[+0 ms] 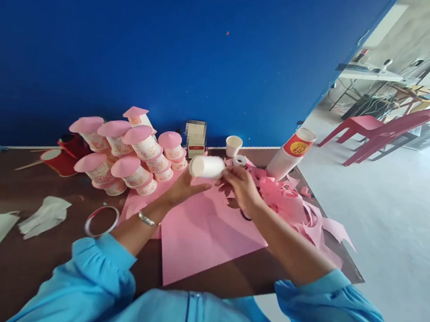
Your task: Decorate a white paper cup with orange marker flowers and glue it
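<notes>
A white paper cup (211, 167) is held on its side above the pink paper, one round end turned toward me. My left hand (186, 188) grips it from the left and below, the thumb stretched along the near side. At its right end, the fingers of my right hand (242, 186) are closed on the edge; whether they also hold something small cannot be made out. Beneath both hands lies a sheet of pink paper (207, 245). Dark scissors handles (245, 215) show partly under my right wrist.
Left stand several cup towers with pink cone roofs (138, 137). Pink paper scraps (285, 200), a tape roll (239, 160), a single cup (233, 146) and a tall cup stack (291, 153) are to the right. A tape ring (101, 221) and tissue (45, 216) lie left. A blue wall (175, 43) rises behind.
</notes>
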`<state>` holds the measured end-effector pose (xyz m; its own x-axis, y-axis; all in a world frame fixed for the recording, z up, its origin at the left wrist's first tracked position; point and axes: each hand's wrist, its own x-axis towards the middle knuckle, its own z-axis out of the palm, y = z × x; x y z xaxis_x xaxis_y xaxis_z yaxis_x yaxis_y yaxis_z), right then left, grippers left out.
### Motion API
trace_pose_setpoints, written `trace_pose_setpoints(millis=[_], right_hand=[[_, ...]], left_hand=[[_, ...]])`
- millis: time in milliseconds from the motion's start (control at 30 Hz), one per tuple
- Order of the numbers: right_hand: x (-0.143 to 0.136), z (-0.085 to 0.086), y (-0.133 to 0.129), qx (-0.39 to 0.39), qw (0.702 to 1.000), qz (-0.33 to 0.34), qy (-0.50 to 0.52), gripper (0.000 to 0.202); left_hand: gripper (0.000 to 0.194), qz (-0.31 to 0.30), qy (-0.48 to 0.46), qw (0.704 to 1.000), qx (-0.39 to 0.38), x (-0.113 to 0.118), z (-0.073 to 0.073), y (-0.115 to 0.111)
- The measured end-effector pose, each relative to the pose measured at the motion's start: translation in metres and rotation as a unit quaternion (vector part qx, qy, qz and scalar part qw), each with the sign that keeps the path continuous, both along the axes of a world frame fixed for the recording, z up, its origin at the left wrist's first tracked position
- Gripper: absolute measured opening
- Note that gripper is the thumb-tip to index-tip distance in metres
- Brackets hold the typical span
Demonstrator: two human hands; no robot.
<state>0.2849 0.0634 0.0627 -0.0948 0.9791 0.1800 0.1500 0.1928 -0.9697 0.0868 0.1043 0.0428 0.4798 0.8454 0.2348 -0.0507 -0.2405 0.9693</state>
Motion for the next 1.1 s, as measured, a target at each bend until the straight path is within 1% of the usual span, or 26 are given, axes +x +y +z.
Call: trace_pose_setpoints(millis=[67,100,133,200,267,333,400,500,600,667,767,867,933,1000,1033,1100], right_hand=[[-0.019,-0.023,-0.011,-0.026,0.998,0.045,-0.023,0.039],[-0.025,-0.031,-0.015,-0.037,0.997,0.061,-0.041,0.035],[-0.029,-0.038,-0.017,-0.046,0.994,0.072,-0.063,0.030],[-0.032,-0.047,-0.021,-0.050,0.991,0.068,-0.108,0.015],[-0.029,-0.053,-0.024,-0.044,0.986,0.055,-0.148,0.005],[-0.025,-0.057,-0.026,-0.036,0.981,0.046,-0.184,0.007],[-0.024,-0.061,-0.028,-0.029,0.976,0.045,-0.213,0.011],[-0.027,-0.067,-0.033,-0.016,0.970,0.048,-0.239,0.017],[-0.030,-0.071,-0.039,-0.002,0.967,0.041,-0.253,0.024],[-0.032,-0.073,-0.044,0.005,0.966,0.033,-0.258,0.027],[-0.032,-0.074,-0.049,0.023,0.963,0.026,-0.267,0.028],[-0.031,-0.076,-0.051,0.067,0.955,0.027,-0.289,0.029],[-0.032,-0.078,-0.051,0.104,0.948,0.023,-0.300,0.031],[-0.032,-0.079,-0.051,0.141,0.942,0.025,-0.304,0.035],[-0.032,-0.080,-0.052,0.156,0.939,0.031,-0.304,0.038],[-0.033,-0.080,-0.052,0.168,0.938,0.048,-0.301,0.043]], left_hand=[[0.068,0.048,0.077,0.994,0.061,-0.024,-0.013,-0.018],[0.067,0.076,0.112,0.986,0.095,-0.034,-0.020,-0.024],[0.064,0.109,0.145,0.975,0.128,-0.043,-0.026,-0.029],[0.063,0.141,0.170,0.965,0.142,-0.058,-0.035,-0.036],[0.056,0.142,0.215,0.951,0.171,-0.068,-0.038,-0.043],[0.053,0.123,0.268,0.933,0.204,-0.074,-0.040,-0.049],[0.060,0.121,0.302,0.921,0.214,-0.077,-0.042,-0.055],[0.072,0.119,0.327,0.913,0.212,-0.076,-0.050,-0.060],[0.077,0.103,0.330,0.914,0.212,-0.076,-0.057,-0.062],[0.077,0.092,0.316,0.918,0.221,-0.078,-0.057,-0.064],[0.074,0.087,0.279,0.929,0.228,-0.083,-0.050,-0.067],[0.067,0.086,0.236,0.951,0.179,-0.089,-0.040,-0.070],[0.055,0.103,0.183,0.967,0.143,-0.091,-0.036,-0.070],[0.035,0.136,0.142,0.976,0.095,-0.093,-0.036,-0.069],[0.028,0.151,0.130,0.977,0.076,-0.093,-0.037,-0.068],[0.023,0.184,0.126,0.973,0.057,-0.094,-0.038,-0.067]])
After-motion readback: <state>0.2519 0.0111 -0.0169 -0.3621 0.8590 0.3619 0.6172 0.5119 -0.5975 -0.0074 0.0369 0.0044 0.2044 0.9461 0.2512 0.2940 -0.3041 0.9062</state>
